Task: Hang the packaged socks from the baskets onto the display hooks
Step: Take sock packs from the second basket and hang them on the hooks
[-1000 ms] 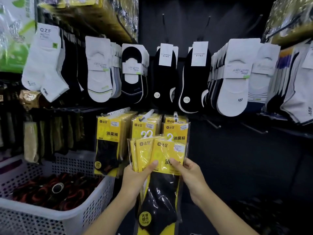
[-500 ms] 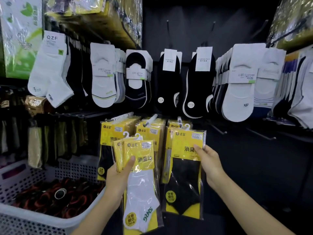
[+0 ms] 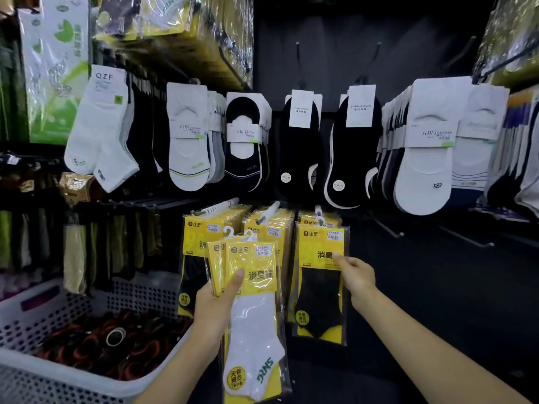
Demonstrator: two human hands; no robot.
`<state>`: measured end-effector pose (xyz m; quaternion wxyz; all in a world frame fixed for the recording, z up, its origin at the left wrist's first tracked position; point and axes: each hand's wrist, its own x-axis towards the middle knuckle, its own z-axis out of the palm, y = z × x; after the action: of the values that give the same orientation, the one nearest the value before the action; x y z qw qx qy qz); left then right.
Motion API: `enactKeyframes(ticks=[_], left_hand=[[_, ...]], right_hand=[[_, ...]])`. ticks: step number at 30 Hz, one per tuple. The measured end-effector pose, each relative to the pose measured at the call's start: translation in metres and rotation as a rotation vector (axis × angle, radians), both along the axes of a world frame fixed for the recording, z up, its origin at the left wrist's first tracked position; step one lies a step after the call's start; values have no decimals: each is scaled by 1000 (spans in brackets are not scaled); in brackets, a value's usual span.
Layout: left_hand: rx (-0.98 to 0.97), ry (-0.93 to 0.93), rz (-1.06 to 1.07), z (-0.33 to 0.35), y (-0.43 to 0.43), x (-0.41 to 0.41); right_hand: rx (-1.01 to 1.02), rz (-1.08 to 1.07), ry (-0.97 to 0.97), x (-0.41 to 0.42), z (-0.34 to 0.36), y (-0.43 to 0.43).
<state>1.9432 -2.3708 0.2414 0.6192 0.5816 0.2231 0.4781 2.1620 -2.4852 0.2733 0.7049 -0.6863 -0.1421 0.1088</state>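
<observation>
- Right hand point(image 3: 357, 275): thumb and fingers pinch the right edge of the yellow header card on the black-sock pack point(image 3: 318, 301). Left hand point(image 3: 217, 310): wrapped round a small stack of packs point(image 3: 253, 316), white-sock pack in front, thumb across the header.
- White basket point(image 3: 73, 383): low, left of the left hand. Contents dark, not identifiable.
- Black-sock pack: up and left of the right hand. Long axis vertical, header up, toe down, printed face toward the camera.
- Handling (judgement): light and flat. The glossy film is probably slippery and the sock section limp. The header card looks stiffest, so grip there.
- Display hook point(image 3: 318, 212): just above the pack's top edge. Cannot tell whether the hanger is threaded on it.
- Hanger loops point(image 3: 250, 233) on the stack: above the left thumb, pointing up.
</observation>
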Motion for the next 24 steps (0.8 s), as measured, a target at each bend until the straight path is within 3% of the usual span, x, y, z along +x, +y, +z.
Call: enactKeyframes(ticks=[5, 10, 13, 20, 24], left_hand=[[-41, -8, -43, 0, -10, 8], [-88, 4, -133, -5, -30, 24], [-89, -10, -166, -9, -43, 32], [-54, -1, -161, -9, -48, 31], [-71, 43, -16, -8, -32, 24]], right_hand=[[-33, -116, -20, -4, -21, -12], [37, 272, -25, -50, -25, -25], [26, 382, -41, -69, -29, -31], [135, 348, 15, -67, -29, -46], [169, 164, 18, -51, -16, -51]])
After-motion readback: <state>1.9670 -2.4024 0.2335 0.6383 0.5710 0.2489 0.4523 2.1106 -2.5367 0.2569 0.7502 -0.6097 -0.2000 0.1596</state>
